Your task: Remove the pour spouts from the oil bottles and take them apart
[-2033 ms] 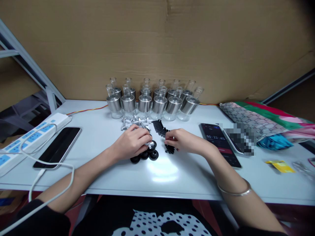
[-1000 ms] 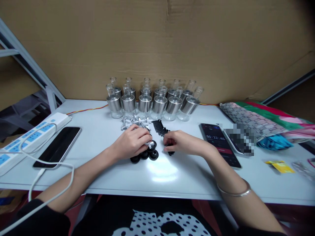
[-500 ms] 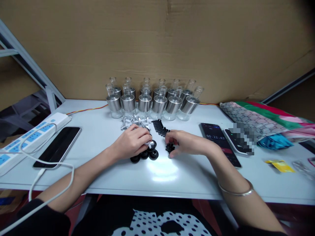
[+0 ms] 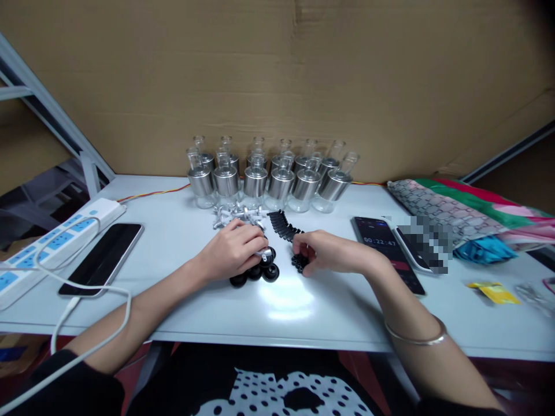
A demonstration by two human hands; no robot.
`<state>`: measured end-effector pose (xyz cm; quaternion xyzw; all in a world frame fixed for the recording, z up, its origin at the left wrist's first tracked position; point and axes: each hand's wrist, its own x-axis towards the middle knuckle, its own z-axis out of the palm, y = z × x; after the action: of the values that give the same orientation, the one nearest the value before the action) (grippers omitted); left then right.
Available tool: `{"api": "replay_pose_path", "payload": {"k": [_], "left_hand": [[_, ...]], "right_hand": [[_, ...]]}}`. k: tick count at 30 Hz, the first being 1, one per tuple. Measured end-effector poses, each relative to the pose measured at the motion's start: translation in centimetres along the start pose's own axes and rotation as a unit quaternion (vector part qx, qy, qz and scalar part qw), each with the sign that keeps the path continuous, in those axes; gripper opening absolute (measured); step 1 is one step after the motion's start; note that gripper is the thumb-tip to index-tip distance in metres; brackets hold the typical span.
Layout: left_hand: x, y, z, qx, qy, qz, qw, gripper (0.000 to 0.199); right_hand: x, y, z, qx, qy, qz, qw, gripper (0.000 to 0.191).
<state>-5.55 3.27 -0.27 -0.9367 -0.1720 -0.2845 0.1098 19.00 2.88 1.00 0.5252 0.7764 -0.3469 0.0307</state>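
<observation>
My left hand (image 4: 236,249) rests over a group of round black caps (image 4: 270,273), its fingers curled on a small silver metal piece (image 4: 263,253) that sticks out beside the fingertips; most of that piece is hidden. At the right edge of a cluster of small black rings (image 4: 299,263) is my right hand (image 4: 318,252), thumb and fingers apart around the near side of the rings. Just behind it lies a curved row of thin black tubes (image 4: 281,225). Beyond my left hand, several silvery metal parts (image 4: 221,216) lie in a heap.
Two rows of glass bottles with steel sleeves (image 4: 226,182) stand at the back. A power strip (image 4: 56,242) and a phone (image 4: 104,260) with a white cable lie left. To the right are a timer phone (image 4: 381,242), another device (image 4: 416,248), a yellow packet (image 4: 494,292) and folded fabric (image 4: 451,208).
My right hand has shifted slightly right, with thumb and fingers a little closer together, and more of the black rings shows. My left hand stays in place.
</observation>
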Motion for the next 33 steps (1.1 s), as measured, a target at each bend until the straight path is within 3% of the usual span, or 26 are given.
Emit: {"api": "replay_pose_path", "payload": {"k": [24,33], "left_hand": [[-0.1,0.0,0.1,0.002,0.004,0.001,1.000,0.014],[-0.2,-0.1,0.1,0.001,0.001,-0.001,1.000,0.014]], "right_hand": [[-0.2,0.2,-0.2,-0.006,0.003,-0.016,1.000,0.024],[-0.7,-0.7,-0.4,-0.047,0.010,-0.028,0.998,0.043]]}}
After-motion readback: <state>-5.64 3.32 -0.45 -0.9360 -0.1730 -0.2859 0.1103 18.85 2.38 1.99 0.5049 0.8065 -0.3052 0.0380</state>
